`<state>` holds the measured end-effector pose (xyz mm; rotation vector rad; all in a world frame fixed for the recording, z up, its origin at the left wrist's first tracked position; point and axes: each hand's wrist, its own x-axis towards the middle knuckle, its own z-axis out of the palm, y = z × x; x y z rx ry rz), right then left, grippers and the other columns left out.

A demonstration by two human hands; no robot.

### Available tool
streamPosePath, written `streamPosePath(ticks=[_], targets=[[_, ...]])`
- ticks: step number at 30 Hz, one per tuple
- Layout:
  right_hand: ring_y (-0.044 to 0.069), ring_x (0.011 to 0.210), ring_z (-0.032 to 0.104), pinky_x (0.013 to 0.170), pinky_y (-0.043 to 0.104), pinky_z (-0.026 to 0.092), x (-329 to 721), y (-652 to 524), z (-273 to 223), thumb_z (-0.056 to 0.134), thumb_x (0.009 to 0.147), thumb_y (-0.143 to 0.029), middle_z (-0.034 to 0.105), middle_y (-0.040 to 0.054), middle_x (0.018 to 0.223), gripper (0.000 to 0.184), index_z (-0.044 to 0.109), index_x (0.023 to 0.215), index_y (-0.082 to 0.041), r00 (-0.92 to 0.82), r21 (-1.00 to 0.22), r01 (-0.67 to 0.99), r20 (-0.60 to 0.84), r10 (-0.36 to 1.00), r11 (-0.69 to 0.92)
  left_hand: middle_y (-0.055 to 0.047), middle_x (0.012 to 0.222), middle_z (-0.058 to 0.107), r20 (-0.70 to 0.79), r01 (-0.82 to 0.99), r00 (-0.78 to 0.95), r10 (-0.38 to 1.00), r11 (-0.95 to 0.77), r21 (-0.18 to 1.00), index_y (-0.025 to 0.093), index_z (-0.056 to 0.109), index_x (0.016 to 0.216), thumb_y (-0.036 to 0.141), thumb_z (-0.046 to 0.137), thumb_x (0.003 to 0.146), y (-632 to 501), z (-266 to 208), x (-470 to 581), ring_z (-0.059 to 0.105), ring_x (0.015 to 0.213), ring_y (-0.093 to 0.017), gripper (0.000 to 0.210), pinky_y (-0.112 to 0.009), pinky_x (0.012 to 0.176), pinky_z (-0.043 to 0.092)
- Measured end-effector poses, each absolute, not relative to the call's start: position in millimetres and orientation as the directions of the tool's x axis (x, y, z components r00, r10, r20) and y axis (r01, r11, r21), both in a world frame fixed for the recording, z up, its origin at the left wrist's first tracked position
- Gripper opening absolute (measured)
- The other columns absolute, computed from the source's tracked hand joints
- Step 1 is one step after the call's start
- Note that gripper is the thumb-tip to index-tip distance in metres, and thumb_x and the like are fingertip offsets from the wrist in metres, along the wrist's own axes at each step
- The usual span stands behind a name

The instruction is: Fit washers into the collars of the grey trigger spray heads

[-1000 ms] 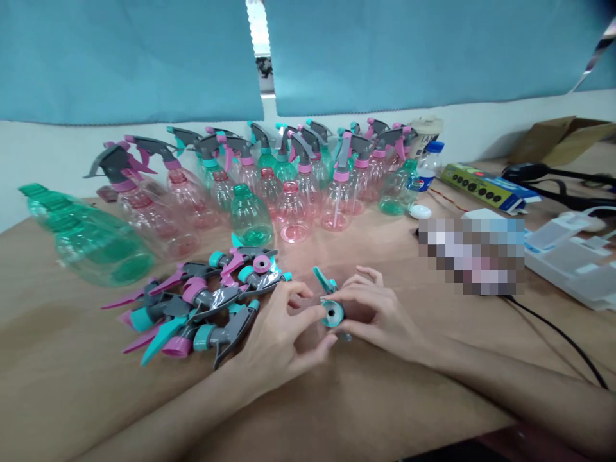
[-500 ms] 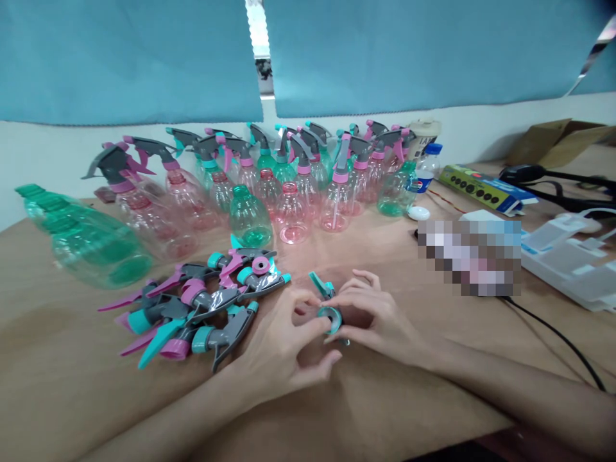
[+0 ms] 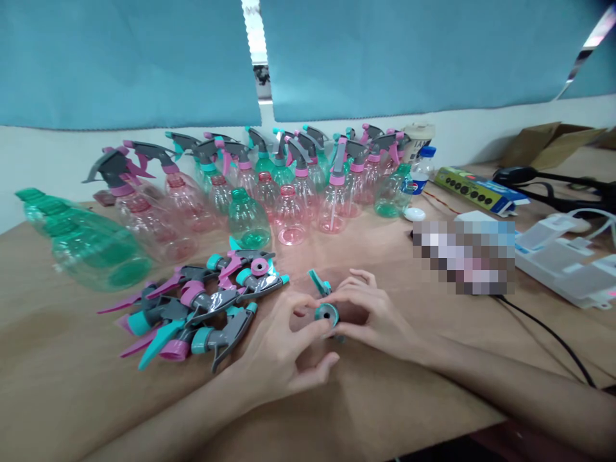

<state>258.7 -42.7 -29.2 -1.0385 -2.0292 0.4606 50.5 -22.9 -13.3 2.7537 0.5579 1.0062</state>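
Note:
Between my two hands is a teal-and-grey trigger sprayer head [image 3: 327, 314], its round collar facing up toward me. My left hand [image 3: 289, 346] pinches the collar from the left with thumb and fingers. From the other side my right hand [image 3: 375, 317] grips the same sprayer head, fingers curled around it. The teal trigger [image 3: 317, 283] sticks out beyond my fingers, and much of the grey body is hidden. Left of my hands lies a pile of grey sprayer heads [image 3: 212, 301] with pink or teal collars and triggers.
Pink bottles [image 3: 291, 218] and green bottles [image 3: 249, 221] stand at the back, several with sprayers fitted. Green bottles [image 3: 91, 244] stand at the left. To the right are a Pepsi bottle [image 3: 419, 173], a yellow-green box [image 3: 476, 190], a clear plastic case [image 3: 563, 256] and a black cable [image 3: 548, 330].
The sprayer head's collar has tilted slightly, so its dark centre hole now faces me more squarely. Both hands keep hold of it, and the view has shifted a little.

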Motion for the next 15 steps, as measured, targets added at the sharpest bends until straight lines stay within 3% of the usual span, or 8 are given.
streamPosePath(ticks=[4, 8, 15], targets=[[0.017, 0.087, 0.062, 0.103, 0.045, 0.025, 265.6, -36.8, -28.5, 0.062, 0.085, -0.035, 0.069, -0.0003, 0.088, 0.022, 0.062, 0.104, -0.024, -0.308, -0.561, 0.596, 0.500, 0.809, 0.574, -0.009, 0.107, 0.051, 0.601, 0.340, 0.681, 0.418, -0.908, 0.246, 0.021, 0.057, 0.112, 0.016, 0.058, 0.082, -24.5, -13.3, 49.7, 0.053, 0.097, -0.021, 0.030, -0.034, 0.077, 0.053], [0.020, 0.088, 0.062, 0.102, 0.047, 0.024, 278.9, -26.3, -25.4, 0.063, 0.083, -0.034, 0.071, 0.0012, 0.092, 0.023, 0.062, 0.105, -0.025, -0.243, -0.431, 0.734, 0.555, 0.795, 0.525, -0.010, 0.105, 0.055, 0.576, 0.373, 0.701, 0.420, -0.905, 0.205, 0.018, 0.060, 0.105, 0.013, 0.054, 0.084, -25.9, -14.6, 50.8, 0.054, 0.095, -0.021, 0.022, -0.036, 0.080, 0.051], [0.029, 0.098, 0.060, 0.101, 0.054, 0.020, 317.9, -0.3, -26.8, 0.051, 0.089, -0.037, 0.070, 0.0085, 0.100, 0.030, 0.062, 0.111, -0.021, -0.082, -0.170, 0.956, 0.627, 0.774, 0.239, -0.013, 0.109, 0.059, 0.396, 0.662, 0.668, 0.630, -0.746, 0.069, 0.016, 0.061, 0.097, 0.018, 0.051, 0.085, -25.2, -15.4, 57.1, 0.052, 0.102, -0.031, 0.016, -0.049, 0.084, 0.044]])
